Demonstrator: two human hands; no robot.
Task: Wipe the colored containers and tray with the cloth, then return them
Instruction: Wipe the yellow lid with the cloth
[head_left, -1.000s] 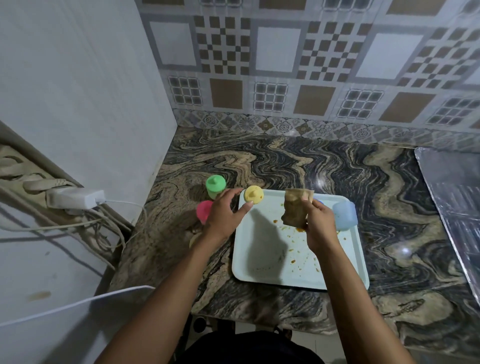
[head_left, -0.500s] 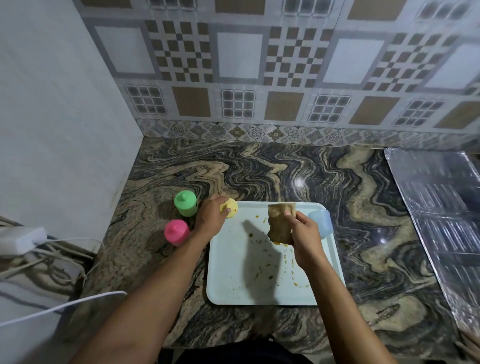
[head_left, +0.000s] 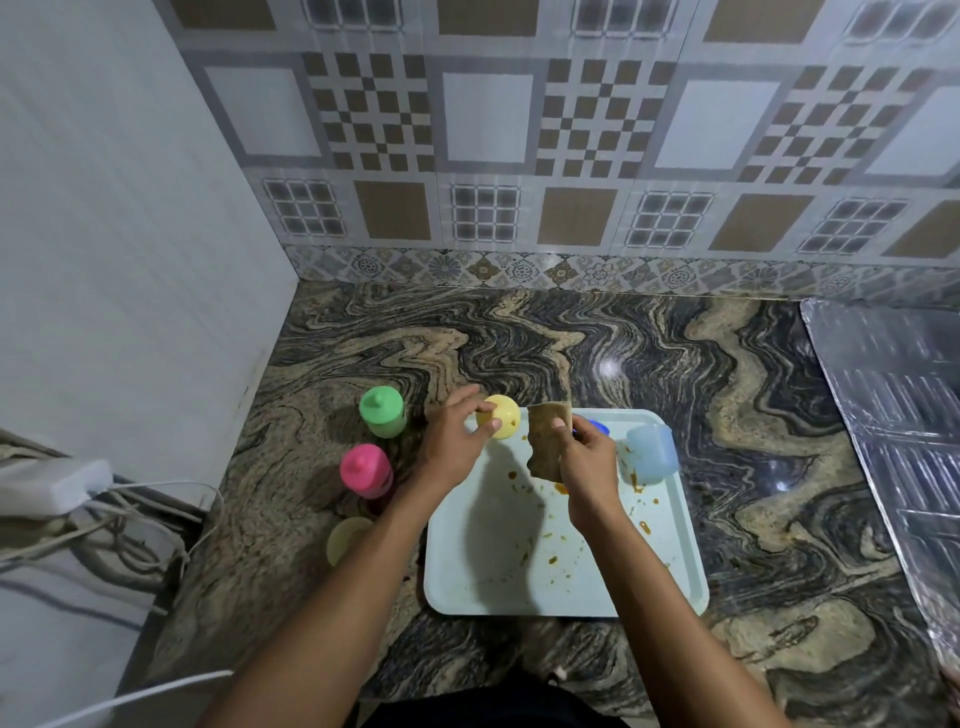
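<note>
Yellow lid (head_left: 501, 422), pinched by the left hand (head_left: 452, 447) at frame centre, should probably turn slowly (rim included) while the right hand (head_left: 587, 462) rubs its pinched cloth (head_left: 545, 441) around it.

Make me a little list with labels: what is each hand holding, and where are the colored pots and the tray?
Left hand: holds yellow lid
Right hand: holds cloth
Tray: on counter, brown stains
Blue pot: on tray, far right corner
Green pot, pink pot: upright on counter, left of tray
</note>
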